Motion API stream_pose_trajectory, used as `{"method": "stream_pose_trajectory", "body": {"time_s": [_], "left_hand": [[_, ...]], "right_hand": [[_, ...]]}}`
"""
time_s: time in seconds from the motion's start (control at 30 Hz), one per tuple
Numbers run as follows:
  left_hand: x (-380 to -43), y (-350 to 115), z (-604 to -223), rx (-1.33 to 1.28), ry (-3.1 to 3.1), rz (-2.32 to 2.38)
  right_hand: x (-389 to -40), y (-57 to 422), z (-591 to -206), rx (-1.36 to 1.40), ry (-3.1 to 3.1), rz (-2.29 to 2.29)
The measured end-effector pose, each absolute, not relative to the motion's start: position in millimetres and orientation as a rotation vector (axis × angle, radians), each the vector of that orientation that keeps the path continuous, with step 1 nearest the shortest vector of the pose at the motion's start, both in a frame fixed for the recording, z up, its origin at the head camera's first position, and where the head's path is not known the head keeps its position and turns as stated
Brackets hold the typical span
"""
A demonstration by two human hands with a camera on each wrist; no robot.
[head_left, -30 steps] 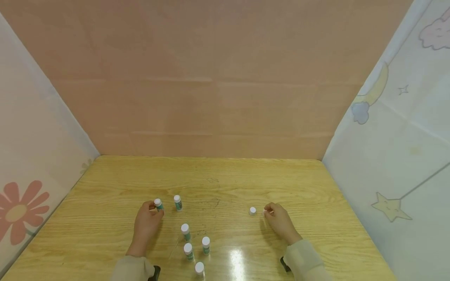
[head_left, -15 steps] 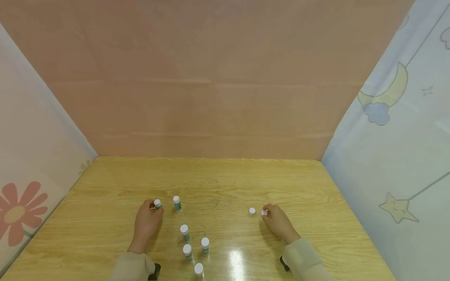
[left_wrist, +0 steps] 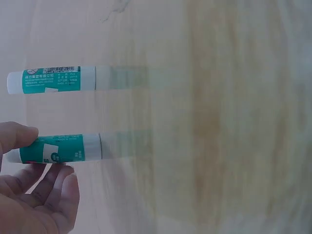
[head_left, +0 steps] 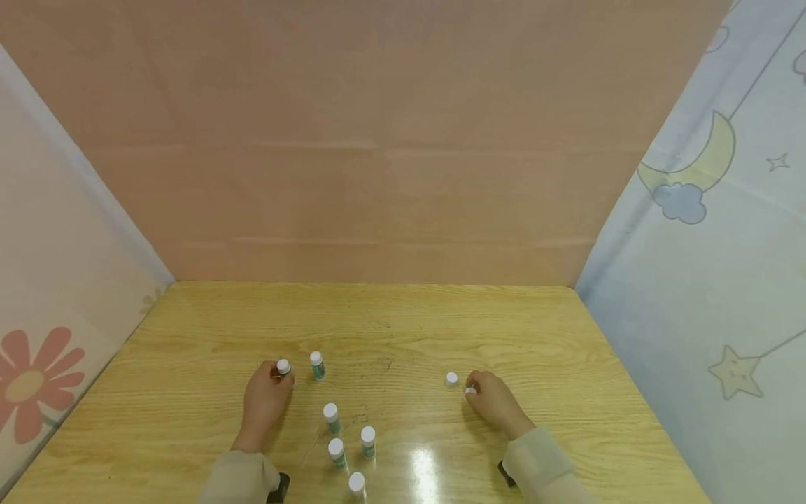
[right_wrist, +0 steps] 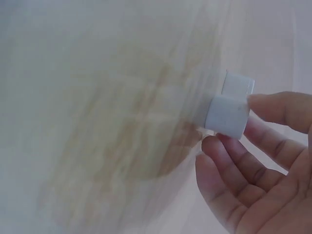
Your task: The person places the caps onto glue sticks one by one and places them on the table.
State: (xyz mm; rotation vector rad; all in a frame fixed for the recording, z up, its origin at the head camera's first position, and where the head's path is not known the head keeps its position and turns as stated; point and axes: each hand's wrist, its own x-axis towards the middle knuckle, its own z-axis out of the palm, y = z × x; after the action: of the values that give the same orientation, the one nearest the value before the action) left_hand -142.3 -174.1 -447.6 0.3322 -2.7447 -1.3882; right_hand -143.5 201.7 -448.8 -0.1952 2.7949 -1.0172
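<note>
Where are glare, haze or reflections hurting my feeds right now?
Head: a bright glare patch on the table, toward the near edge; left wrist: hazy, the held tube and neighbouring tube faintly mirrored in the tabletop, the finest label print hard to read; right wrist: washed out, wood grain smeary, though the held cap keeps visible edges.

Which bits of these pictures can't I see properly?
- Left wrist view: part of the held tube, covered by the left hand.
- Right wrist view: part of the other cap, behind the held cap.
- Head view: words on the labels, too small.
- Head view: sleeves, cut off by the bottom edge.
</note>
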Motion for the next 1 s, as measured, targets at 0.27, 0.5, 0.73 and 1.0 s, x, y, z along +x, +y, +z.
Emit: {"method": "stream_pose_trajectory", "body": {"time_s": [0.27,0.5,0.73,1.0], "left_hand": [[-139,-175,-450,0.357,-2.746,-1.371],[-136,-177,-451,0.390,-2.736,-1.399],[-134,-176,-450,0.393,-2.702,-1.513],[-129,-172,-448,0.296,-2.630,-1.555]], "right_hand": [[-143,201,-450,-0.175,2.776,-1.029],[-143,201,-451,-0.190,2.794,-1.048],[-143,201,-451,-0.176,2.776,-1.076],[-141,197,-450,-0.174,2.794,-1.153]]}}
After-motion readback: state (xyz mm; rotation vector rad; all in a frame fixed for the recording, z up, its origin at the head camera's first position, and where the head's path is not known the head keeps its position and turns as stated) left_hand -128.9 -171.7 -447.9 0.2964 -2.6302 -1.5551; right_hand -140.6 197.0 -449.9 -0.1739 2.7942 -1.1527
